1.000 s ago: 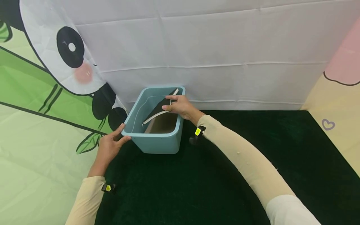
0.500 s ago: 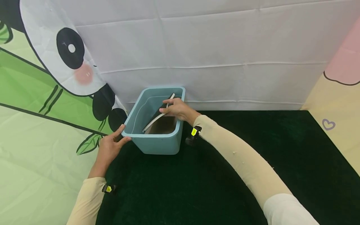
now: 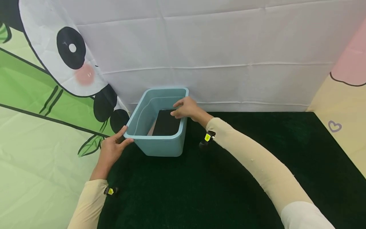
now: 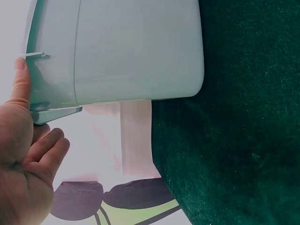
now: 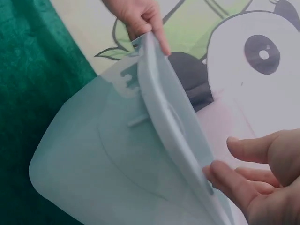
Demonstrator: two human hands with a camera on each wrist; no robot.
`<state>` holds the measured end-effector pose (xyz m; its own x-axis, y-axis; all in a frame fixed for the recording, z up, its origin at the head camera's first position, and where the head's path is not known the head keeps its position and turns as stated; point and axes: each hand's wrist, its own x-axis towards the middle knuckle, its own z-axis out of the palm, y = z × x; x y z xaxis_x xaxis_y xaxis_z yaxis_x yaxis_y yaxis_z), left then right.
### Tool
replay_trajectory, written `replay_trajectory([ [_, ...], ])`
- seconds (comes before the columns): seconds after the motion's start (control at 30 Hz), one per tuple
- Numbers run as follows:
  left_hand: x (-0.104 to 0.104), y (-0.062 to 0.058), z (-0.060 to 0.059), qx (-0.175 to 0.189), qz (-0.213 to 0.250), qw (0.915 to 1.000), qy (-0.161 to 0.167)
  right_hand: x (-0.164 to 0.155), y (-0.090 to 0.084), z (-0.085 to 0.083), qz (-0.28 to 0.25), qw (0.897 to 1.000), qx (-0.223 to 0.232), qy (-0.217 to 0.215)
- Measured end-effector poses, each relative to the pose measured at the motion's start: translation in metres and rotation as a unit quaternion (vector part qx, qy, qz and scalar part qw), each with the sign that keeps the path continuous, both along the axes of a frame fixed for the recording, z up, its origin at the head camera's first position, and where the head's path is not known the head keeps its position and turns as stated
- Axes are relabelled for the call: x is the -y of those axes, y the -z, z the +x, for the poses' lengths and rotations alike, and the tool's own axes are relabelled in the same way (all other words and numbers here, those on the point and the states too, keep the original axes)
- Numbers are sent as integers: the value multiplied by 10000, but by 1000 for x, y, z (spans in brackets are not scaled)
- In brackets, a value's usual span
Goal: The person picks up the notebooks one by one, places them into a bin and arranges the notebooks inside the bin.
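Note:
A light blue plastic bin (image 3: 157, 146) stands on the dark green cloth near the back wall. My left hand (image 3: 112, 148) grips its near left corner, thumb on the front of the rim and fingers round the side. Inside the bin lies a flat black rectangular thing that looks like a book (image 3: 167, 123), with a paler pinkish surface visible along its left side. Over the bin's right rim hangs my right hand (image 3: 187, 109), thumb and fingers apart and holding nothing. The right wrist view shows that hand (image 5: 258, 173) with a gap between thumb and fingers.
The dark green cloth (image 3: 228, 190) covers the table and runs to the right. A white fabric backdrop (image 3: 214, 47) rises right behind the bin. At left, a printed panda sheet (image 3: 51, 95) borders the table. Each wrist wears a small black camera with a yellow mark.
The black book, earlier held tilted in my right hand, now lies flat in the bin. My right hand has let go and moved slightly right. The left hand has stayed on the corner.

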<state>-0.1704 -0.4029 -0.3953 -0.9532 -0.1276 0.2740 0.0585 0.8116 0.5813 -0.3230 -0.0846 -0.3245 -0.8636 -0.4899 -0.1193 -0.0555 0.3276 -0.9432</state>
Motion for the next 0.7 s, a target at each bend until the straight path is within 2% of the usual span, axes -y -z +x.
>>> replay_trajectory([
  [0.17, -4, -3, -2, 83, -24, 9999, 90, -42, -4, 6, -336, 9992, -81, -207],
  [0.33, -6, -15, 1, 181, -104, 9995, 238, -102, -3, 19, -740, 9964, -355, -212],
  [0.47, -6, -29, 6, 636, -198, 9971, 359, -140, -1, 29, -983, 9939, -471, -156],
  [0.53, -8, -35, 9, 898, -269, 9946, 439, -159, 1, 35, -884, 9944, -571, -97],
  [0.6, -13, -41, 13, 994, -375, 9930, 518, -177, 4, 42, -626, 9953, -736, -29],
  [0.7, -29, -47, 23, 661, -587, 9945, 567, -200, 11, 56, -75, 9934, -1137, 90],
])
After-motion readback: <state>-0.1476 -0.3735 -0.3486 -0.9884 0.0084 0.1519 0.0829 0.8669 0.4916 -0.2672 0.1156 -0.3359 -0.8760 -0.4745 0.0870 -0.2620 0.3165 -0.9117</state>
